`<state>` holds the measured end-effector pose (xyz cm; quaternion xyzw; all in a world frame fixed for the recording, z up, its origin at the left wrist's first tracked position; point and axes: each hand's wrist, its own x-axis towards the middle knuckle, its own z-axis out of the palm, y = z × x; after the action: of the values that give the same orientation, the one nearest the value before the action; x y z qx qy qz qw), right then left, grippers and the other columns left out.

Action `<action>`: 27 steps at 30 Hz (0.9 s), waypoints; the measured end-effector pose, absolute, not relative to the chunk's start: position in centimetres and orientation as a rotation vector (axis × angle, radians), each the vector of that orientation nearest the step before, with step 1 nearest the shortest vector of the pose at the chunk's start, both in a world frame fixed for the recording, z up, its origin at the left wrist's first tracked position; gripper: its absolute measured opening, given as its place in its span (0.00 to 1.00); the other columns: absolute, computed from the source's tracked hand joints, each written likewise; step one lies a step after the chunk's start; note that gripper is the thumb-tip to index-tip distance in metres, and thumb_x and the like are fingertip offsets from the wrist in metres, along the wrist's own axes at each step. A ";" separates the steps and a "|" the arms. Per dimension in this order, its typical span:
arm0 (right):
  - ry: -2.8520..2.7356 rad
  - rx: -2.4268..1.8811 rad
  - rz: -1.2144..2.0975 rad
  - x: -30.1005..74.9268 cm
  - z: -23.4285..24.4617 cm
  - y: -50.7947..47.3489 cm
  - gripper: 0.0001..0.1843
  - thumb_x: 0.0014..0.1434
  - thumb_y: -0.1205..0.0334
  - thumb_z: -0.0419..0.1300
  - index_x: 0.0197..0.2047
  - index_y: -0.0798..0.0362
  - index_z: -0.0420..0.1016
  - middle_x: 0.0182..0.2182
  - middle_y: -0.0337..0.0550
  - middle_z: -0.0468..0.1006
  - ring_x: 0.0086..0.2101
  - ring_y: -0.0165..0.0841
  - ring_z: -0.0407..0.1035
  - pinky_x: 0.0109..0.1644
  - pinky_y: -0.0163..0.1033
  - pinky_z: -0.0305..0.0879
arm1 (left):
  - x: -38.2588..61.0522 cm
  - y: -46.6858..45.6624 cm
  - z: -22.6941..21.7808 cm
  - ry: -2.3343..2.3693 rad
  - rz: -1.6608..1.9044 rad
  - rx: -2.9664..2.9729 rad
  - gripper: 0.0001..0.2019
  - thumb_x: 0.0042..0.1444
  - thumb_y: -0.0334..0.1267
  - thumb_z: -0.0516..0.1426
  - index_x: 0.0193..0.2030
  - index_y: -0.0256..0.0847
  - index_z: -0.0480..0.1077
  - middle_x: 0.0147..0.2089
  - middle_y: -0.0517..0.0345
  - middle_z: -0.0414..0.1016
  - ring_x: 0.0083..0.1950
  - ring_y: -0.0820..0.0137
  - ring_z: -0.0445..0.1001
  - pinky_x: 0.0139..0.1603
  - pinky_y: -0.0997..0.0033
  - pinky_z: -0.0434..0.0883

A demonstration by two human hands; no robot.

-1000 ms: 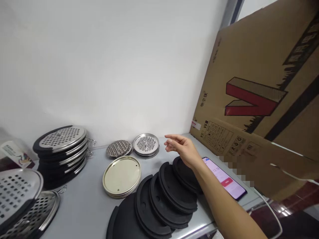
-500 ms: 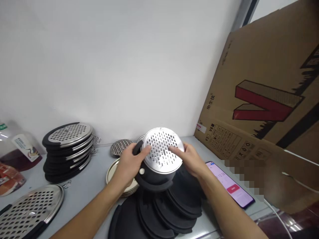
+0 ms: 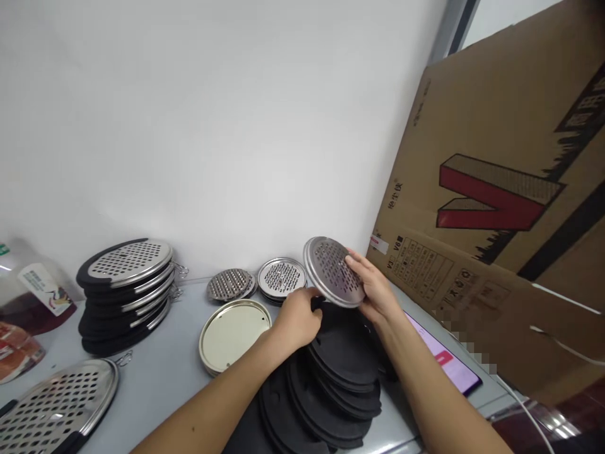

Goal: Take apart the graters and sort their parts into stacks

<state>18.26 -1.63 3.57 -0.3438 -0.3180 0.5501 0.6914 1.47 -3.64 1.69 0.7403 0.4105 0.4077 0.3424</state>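
A clear plastic package is placed at the far left, and a steel grater plate lies at the lower left corner of the grey bench top. A stack of black-backed graters is piled flat, apparently to keep like parts together. A small perforated disc and a stack of steel discs are ranged along the wall, with a stack of gold-toned tin lids in front. The left hand is laid at the edge of a stack of black discs; its fingers are curled from view, so any pinch cannot be confirmed. A round perforated steel plate is held tilted above that stack by the right hand, its fingers spread and pressed across the perforated face. A phone is partly hidden beyond the right forearm, and a cardboard carton is leaned against the wall, clear of the stacks.
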 end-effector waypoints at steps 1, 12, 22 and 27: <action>-0.735 -0.777 1.259 17.6 3.6 -2.0 0.25 0.46 0.63 0.72 0.49 0.51 0.75 0.35 0.41 0.84 0.38 0.37 0.79 0.43 0.40 0.77 | 1.2 -3.8 1.6 1.037 1.060 1.942 0.17 0.47 0.24 0.58 0.44 0.38 0.78 0.49 0.45 0.80 0.56 0.53 0.73 0.61 0.54 0.65; -0.980 -0.839 1.126 13.4 4.5 -2.9 0.30 0.51 0.52 0.69 0.56 0.49 0.71 0.48 0.47 0.80 0.49 0.42 0.73 0.55 0.49 0.68 | -3.9 -8.9 6.2 0.546 1.241 1.096 0.24 0.67 0.51 0.47 0.61 0.42 0.67 0.63 0.47 0.69 0.62 0.54 0.68 0.61 0.52 0.67; -1.248 -0.404 1.630 12.1 6.5 -5.8 0.46 0.43 0.31 0.65 0.62 0.43 0.67 0.55 0.48 0.74 0.55 0.47 0.67 0.58 0.52 0.65 | -5.4 -9.8 5.2 0.840 1.349 2.751 0.32 0.62 0.33 0.55 0.71 0.48 0.51 0.73 0.52 0.52 0.73 0.55 0.49 0.71 0.48 0.53; -1.212 -0.392 1.674 13.2 4.6 -5.3 0.44 0.41 0.32 0.67 0.59 0.44 0.70 0.51 0.48 0.77 0.55 0.46 0.67 0.59 0.51 0.64 | -5.1 -9.9 4.0 0.815 1.372 2.720 0.32 0.62 0.30 0.54 0.71 0.46 0.49 0.72 0.49 0.53 0.73 0.56 0.48 0.70 0.49 0.57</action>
<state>13.17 -5.29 4.57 -0.1618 -0.5004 0.6910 0.4960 -5.13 -9.94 4.03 0.8624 0.2585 0.4352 -0.0059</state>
